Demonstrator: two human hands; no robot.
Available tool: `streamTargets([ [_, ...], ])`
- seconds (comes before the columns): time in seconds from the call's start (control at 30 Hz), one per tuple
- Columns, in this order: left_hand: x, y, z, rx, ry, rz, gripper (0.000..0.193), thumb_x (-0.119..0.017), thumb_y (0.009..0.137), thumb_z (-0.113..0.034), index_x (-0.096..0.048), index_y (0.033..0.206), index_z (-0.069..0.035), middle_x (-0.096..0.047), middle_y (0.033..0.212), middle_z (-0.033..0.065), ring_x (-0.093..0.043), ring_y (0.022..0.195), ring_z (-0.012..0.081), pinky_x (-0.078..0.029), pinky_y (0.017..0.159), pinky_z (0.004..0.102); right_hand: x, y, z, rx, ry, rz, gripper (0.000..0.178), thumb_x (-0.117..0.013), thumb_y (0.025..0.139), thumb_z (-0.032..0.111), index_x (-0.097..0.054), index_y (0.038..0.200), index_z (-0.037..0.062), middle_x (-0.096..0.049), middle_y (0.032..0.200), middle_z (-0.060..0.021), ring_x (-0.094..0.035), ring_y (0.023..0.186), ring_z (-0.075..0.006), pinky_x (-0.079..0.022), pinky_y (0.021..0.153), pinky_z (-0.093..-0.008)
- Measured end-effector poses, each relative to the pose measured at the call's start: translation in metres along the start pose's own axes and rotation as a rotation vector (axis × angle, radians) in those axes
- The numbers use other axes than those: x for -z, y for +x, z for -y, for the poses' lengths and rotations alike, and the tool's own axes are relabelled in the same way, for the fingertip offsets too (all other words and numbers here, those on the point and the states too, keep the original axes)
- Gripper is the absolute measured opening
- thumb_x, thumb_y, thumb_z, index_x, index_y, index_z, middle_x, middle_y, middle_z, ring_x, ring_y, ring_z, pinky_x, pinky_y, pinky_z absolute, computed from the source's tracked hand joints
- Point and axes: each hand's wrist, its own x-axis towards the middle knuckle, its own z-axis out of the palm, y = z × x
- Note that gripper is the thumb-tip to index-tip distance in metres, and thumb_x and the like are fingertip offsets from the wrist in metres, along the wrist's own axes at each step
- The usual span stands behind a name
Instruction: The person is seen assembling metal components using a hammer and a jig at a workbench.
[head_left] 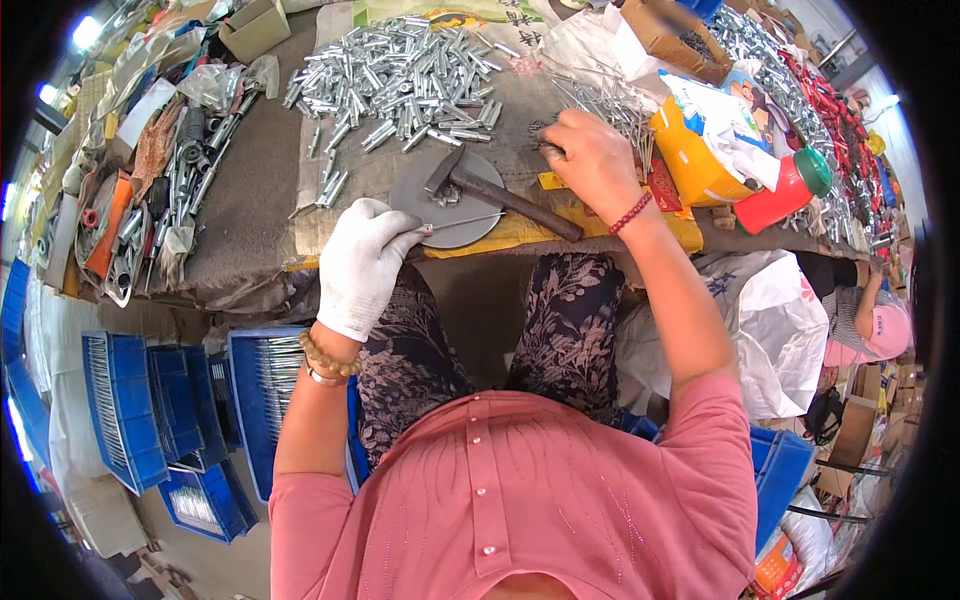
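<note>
Here, the left hand, in a white knitted glove [362, 265], is closed, with thumb and fingers pinching one end of a thin, silvery metal rod [465, 222] at the worktop's [240, 180] front edge. The rod runs rightward over a round, flat grey metal disc [418, 190], its far end beside the wooden handle of a dark steel-headed hammer [505, 195]. The bare right hand [590, 160] is partly closed, fingers curled down over small dark metal pieces [540, 130], set back from the front edge; whether it grips any, I cannot tell.

The disc lies just inside the front edge; the hammer's head rests on it and the handle slants right toward that edge. A narrow strip separates the disc from a broad pile of short, shiny metal tubes [400, 85] reaching toward the back edge. The widest room is left of that pile, where brown cloth shows as far as the tools heaped at the left edge. To the right, a yellow cardboard carton [690, 150] and a red plastic jar with a green lid [785, 192] crowd the right hand's side.

Below the front edge, at left, blue plastic crates [150, 420] hold slim silvery rods. An open brown cardboard box [650, 25] near the back right corner contains small dark parts.
</note>
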Motion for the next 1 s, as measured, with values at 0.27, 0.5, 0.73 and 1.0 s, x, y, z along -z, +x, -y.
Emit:
streamTargets([
  [0.27,-0.001,0.0,0.0,-0.022,0.056,-0.021,0.009,-0.075,0.087,-0.011,-0.076,0.095,-0.007,-0.065,0.094,0.0108,-0.065,0.093,0.03,-0.052,0.082,0.0376,-0.008,0.02,0.004,0.164,0.008,0.04,0.011,-0.072,0.079,0.009,-0.063,0.085,0.0042,-0.064,0.086,-0.0107,-0.066,0.089,-0.035,-0.055,0.078,-0.0443],
  [0.5,-0.003,-0.004,0.002,-0.03,0.099,-0.059,0.008,-0.076,0.086,-0.013,-0.075,0.092,-0.009,-0.064,0.092,0.0099,-0.064,0.091,0.0302,-0.052,0.081,0.0391,0.005,-0.001,0.089,-0.372,1.113,0.343,0.014,-0.074,0.087,0.004,-0.07,0.099,-0.0008,-0.071,0.086,-0.0118,-0.068,0.074,-0.0215,-0.054,0.07,-0.0317],
  [0.73,-0.006,-0.004,0.003,-0.072,0.091,-0.086,0.01,-0.077,0.084,-0.012,-0.075,0.093,-0.009,-0.064,0.09,0.0084,-0.065,0.09,0.0294,-0.053,0.079,0.0389,-0.016,-0.013,0.116,0.06,0.723,-0.01,0.013,-0.077,0.08,0.002,-0.07,0.091,0.0,-0.066,0.095,-0.0108,-0.066,0.09,-0.03,-0.052,0.079,-0.0388],
  [1.0,-0.007,0.002,0.008,-0.085,0.083,-0.081,0.011,-0.078,0.083,-0.013,-0.074,0.093,-0.009,-0.064,0.09,0.0083,-0.065,0.09,0.0294,-0.053,0.079,0.0393,-0.022,-0.01,0.115,0.058,0.661,-0.013,0.013,-0.077,0.079,0.003,-0.067,0.087,0.0003,-0.066,0.094,-0.0113,-0.065,0.09,-0.0331,-0.051,0.08,-0.0419],
])
